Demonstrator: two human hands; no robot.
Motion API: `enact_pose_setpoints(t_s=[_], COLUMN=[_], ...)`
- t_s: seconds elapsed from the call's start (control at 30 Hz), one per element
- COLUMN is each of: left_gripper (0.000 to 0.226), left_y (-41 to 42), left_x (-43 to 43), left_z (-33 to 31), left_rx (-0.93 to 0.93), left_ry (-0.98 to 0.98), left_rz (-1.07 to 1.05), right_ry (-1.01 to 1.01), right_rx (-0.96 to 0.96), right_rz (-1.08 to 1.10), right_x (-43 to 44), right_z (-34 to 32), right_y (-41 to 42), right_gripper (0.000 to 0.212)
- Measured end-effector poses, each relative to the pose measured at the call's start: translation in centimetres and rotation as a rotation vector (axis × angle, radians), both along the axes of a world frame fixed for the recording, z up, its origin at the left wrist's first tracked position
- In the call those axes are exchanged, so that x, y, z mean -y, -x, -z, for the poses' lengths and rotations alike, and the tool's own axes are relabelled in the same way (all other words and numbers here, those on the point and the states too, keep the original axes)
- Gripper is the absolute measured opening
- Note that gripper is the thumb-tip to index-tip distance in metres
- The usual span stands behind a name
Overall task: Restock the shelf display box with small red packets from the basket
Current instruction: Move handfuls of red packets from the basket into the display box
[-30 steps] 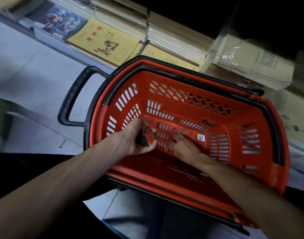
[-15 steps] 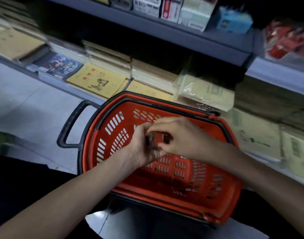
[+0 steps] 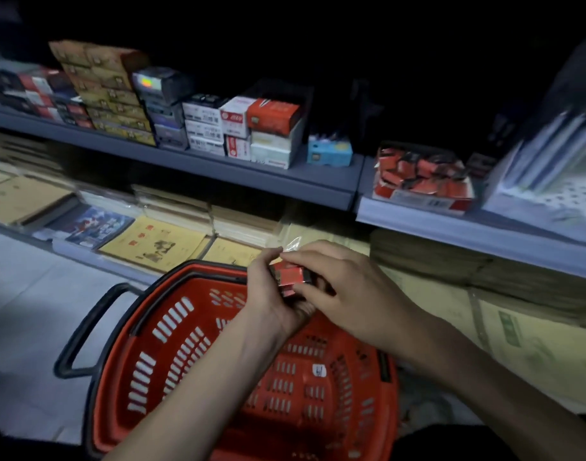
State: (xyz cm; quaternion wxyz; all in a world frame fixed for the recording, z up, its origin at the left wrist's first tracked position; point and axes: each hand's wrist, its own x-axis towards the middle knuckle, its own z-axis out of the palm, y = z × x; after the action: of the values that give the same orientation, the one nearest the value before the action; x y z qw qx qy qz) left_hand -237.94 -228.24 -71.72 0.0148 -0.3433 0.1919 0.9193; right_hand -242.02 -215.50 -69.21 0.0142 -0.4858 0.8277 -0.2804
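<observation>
Down and left of the grip sits the red basket [image 3: 145, 387]. What shows of its slotted floor carries only a small white label [image 3: 319, 370], with no loose packets that I can spot. Both forearms cover a good stretch of it, though, so I would not call it emptied. On to the grip itself: the left hand [image 3: 271, 294] curls up from beneath, cradling a small stack of red packets [image 3: 290, 277] just above the basket's far rim. The right hand [image 3: 348, 294] wraps over the same stack from the other side, fingers pinching it. So it is a two-handed grip, both hands closed on the packets and neither free. Up and to the right of the grip, well apart from it, the display box [image 3: 421, 184] sits on the shelf [image 3: 467, 227], already heaped with red packets. My read is that this handful is gathered but not yet delivered, with the carry up to the box and the drop left to do. As for the murky bits, fingers hide most of the stack, so there is no counting it. The box is blurred and dim, so how much room it has is anyone's guess. And a glint of clear film [image 3: 292, 245] sits just above the grip, wrapper or shelf goods behind, I cannot tell.
</observation>
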Motion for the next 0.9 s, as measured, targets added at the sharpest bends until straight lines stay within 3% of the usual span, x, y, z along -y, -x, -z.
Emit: enact_pose_setpoints(t_s=[0.07,0.17,0.3,0.37,0.47,0.6,0.7,0.73,0.8,0.87,0.9], left_gripper=[0.051,0.039,0.031,0.038,0.059,0.05,0.039,0.038,0.037,0.039,0.039], left_y=[1.4,3.1,5.2,5.9,6.7,7.8,8.6,8.8,8.9,9.0,8.9], left_x=[-1.0,-2.2,-3.9,-4.8,-6.3,-7.3,-7.3,-7.2,-7.3,-7.3,-7.3], left_z=[-1.6,-3.4,-4.9,-5.5,-6.5,-7.4,-7.9,-8.0,-8.5,-8.8,-9.0], left_rx=[-0.012,-0.033,-0.056,-0.091,-0.181,-0.222,-0.201,-0.198,-0.188,-0.175,-0.176], left_ry=[-0.003,0.02,0.062,0.055,0.035,-0.037,-0.12,-0.142,-0.164,-0.173,-0.17], left_rz=[-0.001,0.039,0.061,0.073,0.113,0.084,0.062,0.061,0.053,0.029,0.02], right_ry=[0.04,0.048,0.042,0.062,0.193,0.501,0.685,0.7,0.595,0.346,0.211], right_rx=[-0.111,-0.305,-0.4,-0.466,-0.209,0.29,0.338,0.27,-0.061,-0.456,-0.567], right_rz=[0.021,0.029,0.079,0.135,0.23,0.26,0.298,0.339,0.478,0.588,0.593], right_x=[-1.0,-2.4,-4.3,-4.7,-5.0,-5.7,-6.7,-7.1,-8.1,-9.2,-9.7], right_z=[-1.4,-3.1,-4.7,-5.3,-6.0,-7.2,-8.1,-8.2,-8.0,-7.1,-6.5], right_y=[0.8,2.1,3.4,3.7,4.0,4.9,7.1,8.2,10.7,13.0,13.8], right_gripper=[0.038,0.028,0.021,0.02,0.021,0.007,0.008,0.008,0.011,0.013,0.012])
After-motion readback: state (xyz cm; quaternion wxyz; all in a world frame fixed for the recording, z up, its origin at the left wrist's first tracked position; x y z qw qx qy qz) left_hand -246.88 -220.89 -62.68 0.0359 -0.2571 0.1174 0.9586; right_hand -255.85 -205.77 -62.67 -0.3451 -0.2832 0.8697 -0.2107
